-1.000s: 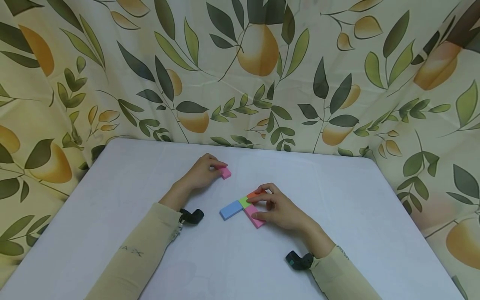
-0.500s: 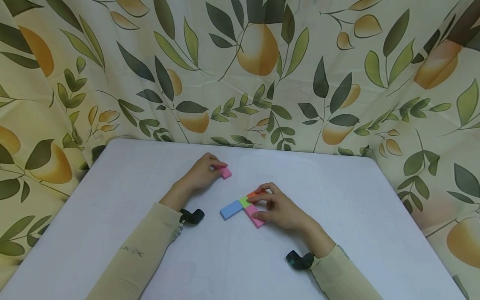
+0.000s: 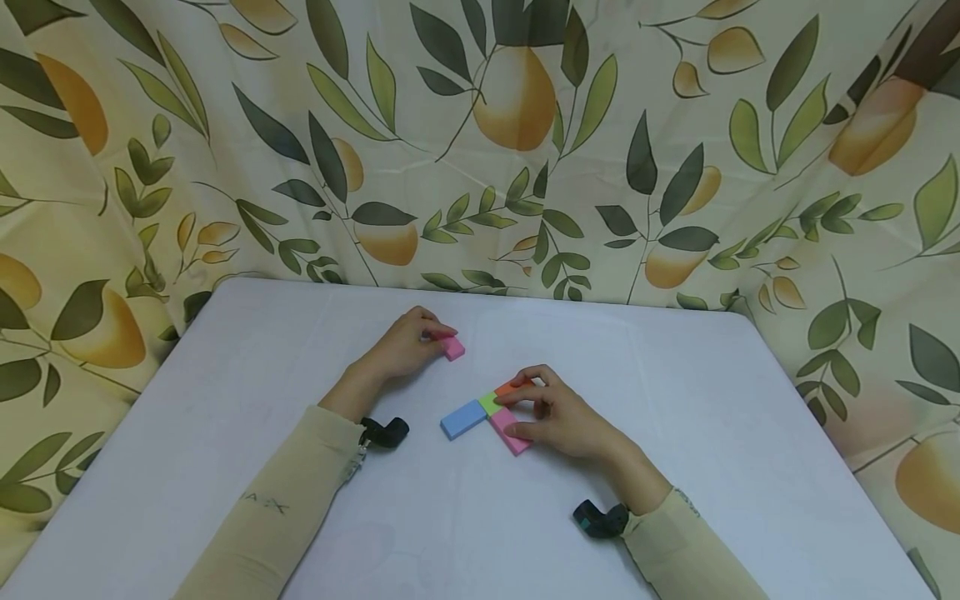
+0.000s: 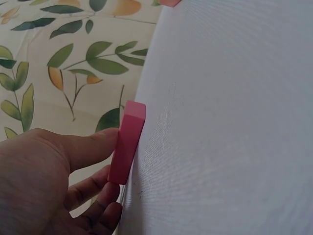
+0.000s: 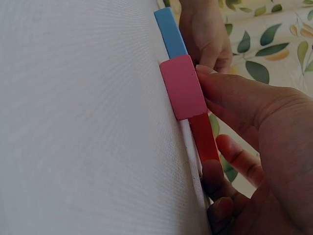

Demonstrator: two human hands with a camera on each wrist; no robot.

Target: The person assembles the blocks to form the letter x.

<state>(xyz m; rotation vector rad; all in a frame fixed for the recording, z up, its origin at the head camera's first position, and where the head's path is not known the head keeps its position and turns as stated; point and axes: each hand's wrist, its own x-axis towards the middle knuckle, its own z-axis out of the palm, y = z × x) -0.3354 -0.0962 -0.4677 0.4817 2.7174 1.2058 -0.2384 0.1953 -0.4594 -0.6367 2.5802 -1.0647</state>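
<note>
From my head view, my right hand (image 3: 558, 421) covers most of the orange block (image 3: 510, 387) and part of the near pink block (image 3: 507, 431). The green block (image 3: 488, 403) is out of sight in the right wrist view.

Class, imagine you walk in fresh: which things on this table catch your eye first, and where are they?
Mid-table, the right hand rests on a tight cluster of flat blocks: blue block, green block, orange block and pink block. Farther back and left, the left hand pinches a lone small pink block. Leaf-and-pear curtain hangs behind the white table.
</note>
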